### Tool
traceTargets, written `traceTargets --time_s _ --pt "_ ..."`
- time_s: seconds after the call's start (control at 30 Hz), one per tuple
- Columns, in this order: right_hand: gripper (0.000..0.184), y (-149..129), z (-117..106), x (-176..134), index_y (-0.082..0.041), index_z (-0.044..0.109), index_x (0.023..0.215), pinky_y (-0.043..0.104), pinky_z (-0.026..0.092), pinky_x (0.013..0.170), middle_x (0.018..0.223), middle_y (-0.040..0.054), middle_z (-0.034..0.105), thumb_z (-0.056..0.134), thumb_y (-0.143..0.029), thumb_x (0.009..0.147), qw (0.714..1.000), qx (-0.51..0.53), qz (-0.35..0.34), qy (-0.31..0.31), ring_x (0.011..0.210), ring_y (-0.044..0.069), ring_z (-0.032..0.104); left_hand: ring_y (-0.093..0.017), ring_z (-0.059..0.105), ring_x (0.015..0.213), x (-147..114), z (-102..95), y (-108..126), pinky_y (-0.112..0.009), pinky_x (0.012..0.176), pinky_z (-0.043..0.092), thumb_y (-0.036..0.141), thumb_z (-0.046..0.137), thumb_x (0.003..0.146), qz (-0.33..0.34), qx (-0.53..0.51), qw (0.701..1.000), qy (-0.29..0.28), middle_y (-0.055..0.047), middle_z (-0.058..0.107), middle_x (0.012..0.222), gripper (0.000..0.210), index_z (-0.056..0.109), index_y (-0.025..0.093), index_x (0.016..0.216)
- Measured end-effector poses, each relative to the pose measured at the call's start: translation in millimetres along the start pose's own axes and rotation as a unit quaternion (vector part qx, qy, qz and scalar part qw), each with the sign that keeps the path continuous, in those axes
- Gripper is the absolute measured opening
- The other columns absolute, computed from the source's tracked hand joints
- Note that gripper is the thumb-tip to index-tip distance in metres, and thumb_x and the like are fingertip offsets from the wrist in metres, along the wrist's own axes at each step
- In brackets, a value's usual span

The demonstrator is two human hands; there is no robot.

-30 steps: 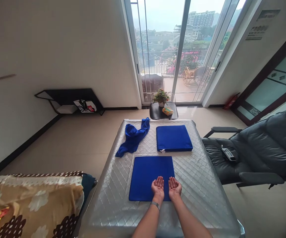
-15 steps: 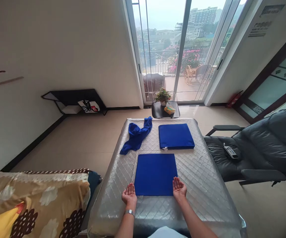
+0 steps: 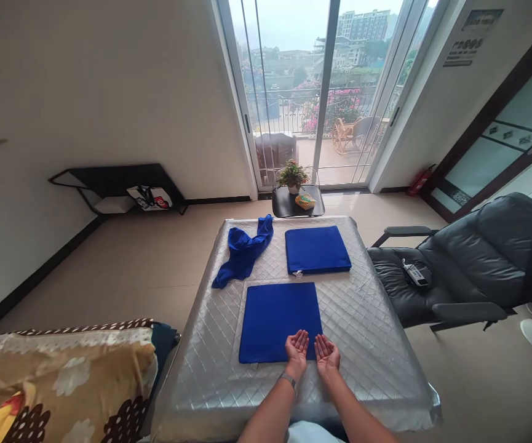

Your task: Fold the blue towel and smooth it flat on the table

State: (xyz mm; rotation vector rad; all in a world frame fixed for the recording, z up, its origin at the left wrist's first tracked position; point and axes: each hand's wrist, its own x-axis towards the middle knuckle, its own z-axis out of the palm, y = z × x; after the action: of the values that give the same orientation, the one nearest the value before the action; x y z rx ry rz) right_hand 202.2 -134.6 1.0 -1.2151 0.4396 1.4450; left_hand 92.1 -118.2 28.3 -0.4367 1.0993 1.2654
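Note:
A flat blue square of folded cloth [image 3: 277, 320] lies on the table with the silvery quilted cover [image 3: 367, 369], near its front. My left hand [image 3: 297, 349], palm up with fingers stretched, is over the lower right part of that square. Beside it, my right hand [image 3: 327, 354] is also palm up and open, at the square's right front corner. Neither hand holds anything. Behind the square sits a thicker blue folded stack [image 3: 317, 249] with a small white tag at its front edge. A crumpled blue cloth [image 3: 245, 252] is at the back left.
A black chair [image 3: 288, 206] with a potted plant [image 3: 293, 175] and a yellow packet [image 3: 305, 202] stands beyond the table. To the right is a dark armchair [image 3: 473, 258] holding a power strip [image 3: 414, 274]. A patterned cover [image 3: 85, 363] lies at the left.
My left hand has moved right, from the square's left front corner to near my right hand. The view has shifted a little to the right. The cloths stay where they were.

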Motion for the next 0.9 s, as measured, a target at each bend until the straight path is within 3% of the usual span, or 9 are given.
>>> traceTargets --time_s 0.13,0.37,0.47,0.63,0.73,0.9 --pt "0.025 -5 -5 -2 -0.018 0.067 0.095 0.031 0.059 0.088 0.086 0.0042 0.078 0.047 -0.02 0.08 1.0 -0.015 -0.002 -0.006 0.096 0.018 0.073 -0.025 0.072 0.102 1 -23.1 30 -0.034 0.083 0.06 0.016 0.048 0.076 0.037 0.008 0.999 0.03 -0.016 0.076 0.092 0.022 0.069 0.016 0.083" --pt "0.025 -8 -2 -5 -0.018 0.067 0.093 0.031 0.058 0.09 0.087 0.0053 0.078 0.045 -0.021 0.08 0.999 -0.044 -0.01 -0.016 0.097 0.018 0.073 -0.024 0.065 0.118 -10 -102.0 146 -0.033 0.092 0.057 0.019 0.044 0.067 0.165 0.017 0.977 0.134 -0.013 0.076 0.095 0.023 0.065 0.02 0.078" --pt "0.026 -8 -2 -7 -0.018 0.067 0.091 0.031 0.058 0.09 0.09 0.0062 0.078 0.045 -0.024 0.081 0.997 -0.068 -0.019 -0.02 0.1 0.018 0.072 -0.024 0.063 0.12 -16 -132.3 177 -0.033 0.094 0.056 0.02 0.042 0.068 0.206 0.039 0.961 0.179 -0.013 0.075 0.098 0.022 0.062 0.021 0.077" --pt "0.023 -19 -14 -13 -0.018 0.067 0.088 0.03 0.058 0.087 0.088 0.0062 0.078 0.047 -0.024 0.078 0.99 -0.133 -0.033 -0.019 0.097 0.018 0.073 -0.028 0.066 0.115 -18 -154.6 182 -0.039 0.095 0.055 0.024 0.047 0.071 0.246 0.133 0.933 0.225 -0.012 0.074 0.095 0.021 0.064 0.022 0.083" --pt "0.019 -35 -31 -18 -0.018 0.066 0.086 0.027 0.058 0.08 0.082 0.0063 0.077 0.052 -0.027 0.076 0.98 -0.195 -0.049 -0.008 0.086 0.018 0.074 -0.028 0.068 0.11 -14 -151.6 172 -0.039 0.094 0.054 0.025 0.049 0.074 0.266 0.209 0.912 0.231 -0.012 0.074 0.094 0.021 0.065 0.021 0.087" --pt "0.021 -62 -49 -22 -0.017 0.066 0.084 0.025 0.05 0.05 0.056 0.0036 0.07 0.064 -0.034 0.071 0.937 -0.343 -0.063 0.0 0.05 0.018 0.066 -0.031 0.068 0.105 -13 -141.4 172 -0.042 0.095 0.05 0.029 0.063 0.073 0.29 0.354 0.864 0.209 -0.011 0.075 0.094 0.016 0.068 0.019 0.084"
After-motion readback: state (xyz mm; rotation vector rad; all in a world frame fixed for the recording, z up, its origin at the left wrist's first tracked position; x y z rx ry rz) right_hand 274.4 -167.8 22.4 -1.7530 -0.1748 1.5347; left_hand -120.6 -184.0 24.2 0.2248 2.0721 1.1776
